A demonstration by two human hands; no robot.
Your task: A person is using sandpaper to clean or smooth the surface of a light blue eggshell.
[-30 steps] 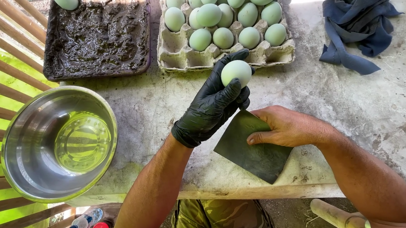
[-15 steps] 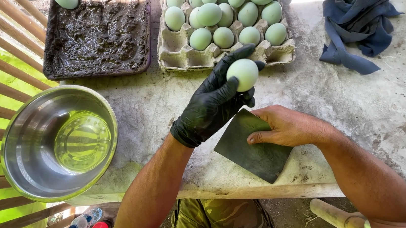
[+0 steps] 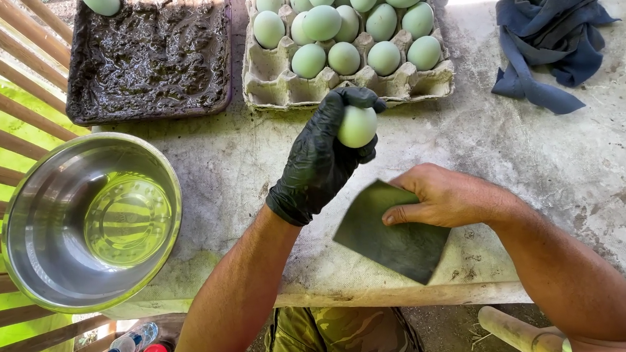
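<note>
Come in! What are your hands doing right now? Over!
Left hand, black glove, gripping a pale green egg above the table. Right hand flat on a dark square sheet at the table's near edge. Nothing between the hands. Over.

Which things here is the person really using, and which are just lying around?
In use:
- pale green egg, held up in the gloved left hand
- dark sheet, pressed flat on the table by the bare right hand
- carton of eggs, right behind

Just lying about:
- blue cloth
- steel bowl
- tray of dark mud
- plastic bottle
</note>
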